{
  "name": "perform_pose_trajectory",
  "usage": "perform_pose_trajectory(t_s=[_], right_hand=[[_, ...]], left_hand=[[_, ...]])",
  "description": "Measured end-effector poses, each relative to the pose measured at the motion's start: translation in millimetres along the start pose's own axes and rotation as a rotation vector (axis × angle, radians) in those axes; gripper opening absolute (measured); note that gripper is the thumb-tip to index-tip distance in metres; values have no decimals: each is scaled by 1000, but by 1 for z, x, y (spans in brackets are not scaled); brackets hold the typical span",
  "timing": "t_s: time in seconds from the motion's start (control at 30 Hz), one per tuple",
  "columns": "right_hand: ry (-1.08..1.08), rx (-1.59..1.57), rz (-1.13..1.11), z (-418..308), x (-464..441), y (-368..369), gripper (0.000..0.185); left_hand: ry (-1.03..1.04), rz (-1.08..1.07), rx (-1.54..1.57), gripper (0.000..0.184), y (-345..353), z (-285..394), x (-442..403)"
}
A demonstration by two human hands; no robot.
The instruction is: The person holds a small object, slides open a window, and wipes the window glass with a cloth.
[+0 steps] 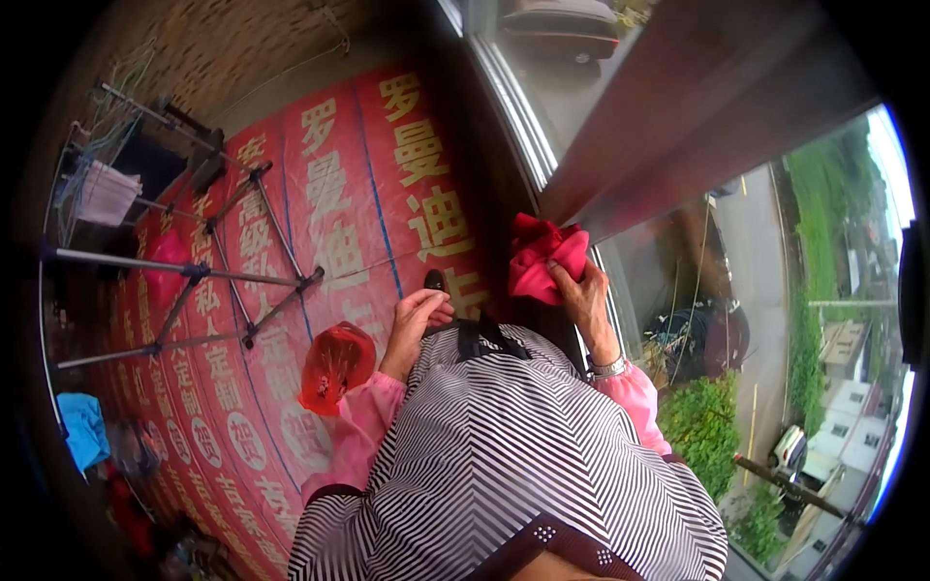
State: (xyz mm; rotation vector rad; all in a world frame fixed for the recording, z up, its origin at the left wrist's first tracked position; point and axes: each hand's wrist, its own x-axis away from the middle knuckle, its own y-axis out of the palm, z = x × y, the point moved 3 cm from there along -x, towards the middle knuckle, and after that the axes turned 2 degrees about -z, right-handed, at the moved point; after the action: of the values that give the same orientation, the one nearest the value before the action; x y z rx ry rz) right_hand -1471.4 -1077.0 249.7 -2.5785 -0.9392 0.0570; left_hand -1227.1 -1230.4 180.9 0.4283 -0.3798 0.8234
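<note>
Red floor sheet [373, 281], metal rack [197, 272] toward left edge; right hand [584, 298] grips red cloth [538, 269] near window frame [516, 108]; left hand [417, 324] curled, grip unclear.

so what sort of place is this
Probably an enclosed balcony or upstairs room: there's a metal drying rack, red printed sheeting underfoot, and a window looking down on a road.

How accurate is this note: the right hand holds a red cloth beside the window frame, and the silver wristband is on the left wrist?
One error: the head view shows the silver wristband on the right wrist, not the left. The right hand does hold a red cloth beside the window frame.
</note>
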Motion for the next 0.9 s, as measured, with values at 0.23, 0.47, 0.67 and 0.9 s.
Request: perform_pose_trajectory(t_s=[0.23, 0.47, 0.67, 0.9], right_hand=[[-16, 97, -26, -19, -26, 30, 31], [-244, 98, -1, -21, -76, 69, 32], [-96, 63, 96, -53, -108, 85, 26], [13, 75, 203, -49, -126, 87, 32]], left_hand=[[-52, 1, 52, 24, -28, 5, -14], [-98, 86, 42, 23, -75, 43, -49], [-63, 75, 124, 22, -112, 67, -80], [-56, 73, 44, 25, -146, 91, -104]])
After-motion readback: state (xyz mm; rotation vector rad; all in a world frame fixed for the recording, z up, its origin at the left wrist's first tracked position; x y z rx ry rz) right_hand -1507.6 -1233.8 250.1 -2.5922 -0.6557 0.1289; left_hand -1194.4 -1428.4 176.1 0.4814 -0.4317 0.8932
